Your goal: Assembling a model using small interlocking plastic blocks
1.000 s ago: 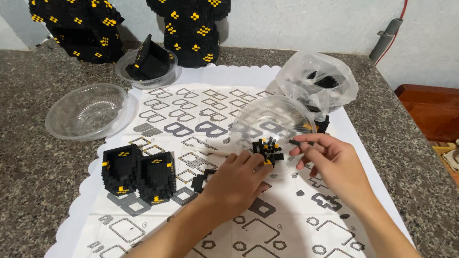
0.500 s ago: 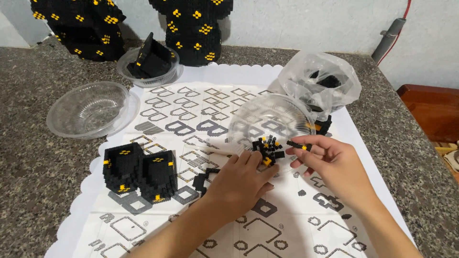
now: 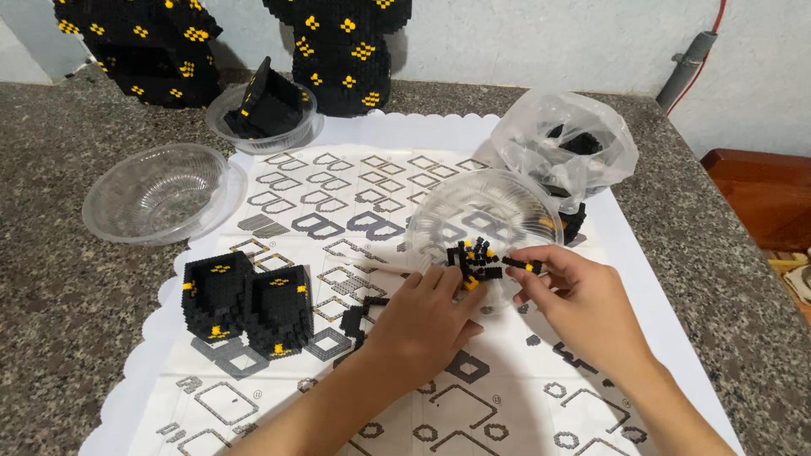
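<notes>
My left hand (image 3: 422, 317) rests on the printed instruction sheet (image 3: 338, 228) and pinches a small black-and-yellow brick cluster (image 3: 473, 263) at its fingertips. Beside it, my right hand (image 3: 579, 295) holds a thin black brick strip with a yellow end (image 3: 522, 264) against that cluster. Both hands meet at the near rim of a clear plastic bowl (image 3: 481, 211). Two joined black brick blocks with yellow dots (image 3: 249, 302) stand on the sheet left of my left hand. A few loose black pieces (image 3: 359, 317) lie between them and my hand.
An empty clear bowl (image 3: 156, 192) sits at the left on the granite counter (image 3: 51, 279). Another bowl (image 3: 266, 118) holds black bricks. Large black-and-yellow brick builds (image 3: 342, 51) stand at the back wall. A plastic bag of bricks (image 3: 566, 143) lies right of the sheet.
Both hands stayed at the bowl's near rim. My right hand brought the thin strip in closer to the cluster held by my left fingers.
</notes>
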